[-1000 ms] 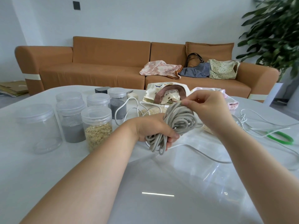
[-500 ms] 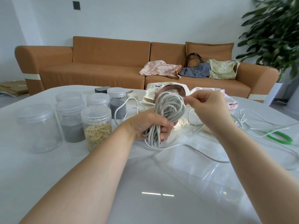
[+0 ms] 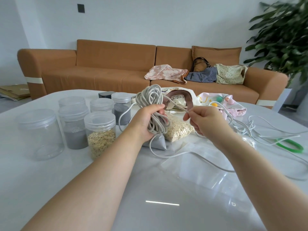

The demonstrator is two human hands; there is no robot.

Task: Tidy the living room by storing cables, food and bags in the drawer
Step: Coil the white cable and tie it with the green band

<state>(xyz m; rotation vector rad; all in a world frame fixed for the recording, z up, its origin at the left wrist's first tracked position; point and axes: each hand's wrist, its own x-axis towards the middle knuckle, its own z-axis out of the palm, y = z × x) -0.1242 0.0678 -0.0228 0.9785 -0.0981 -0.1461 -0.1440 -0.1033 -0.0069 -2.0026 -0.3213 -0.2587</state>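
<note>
A coiled grey cable (image 3: 150, 99) stands upright above the white table (image 3: 50, 180), gripped around its middle by my left hand (image 3: 148, 120). My right hand (image 3: 205, 119) pinches the loose end of that cable just to the right, its white plug hanging between the hands. Below the coil lie a clear bag of oats (image 3: 178, 129) and a grey pouch (image 3: 157, 143). White cables (image 3: 246, 129) sprawl at the right. A cream bag with a brown strap (image 3: 180, 99) and a pink patterned bag (image 3: 228, 105) lie behind.
Several lidded plastic jars (image 3: 100, 129) with oats or grey powder stand at the left. A green ring (image 3: 289, 145) lies at the right, clear plastic bags (image 3: 200, 172) in front. Three bags (image 3: 201, 75) sit on the orange sofa (image 3: 100, 72); a plant (image 3: 283, 35) is right.
My left hand has lifted and turned the coil upright. My right hand has drawn the cable's end away to the right, uncovering the oat bag and grey pouch.
</note>
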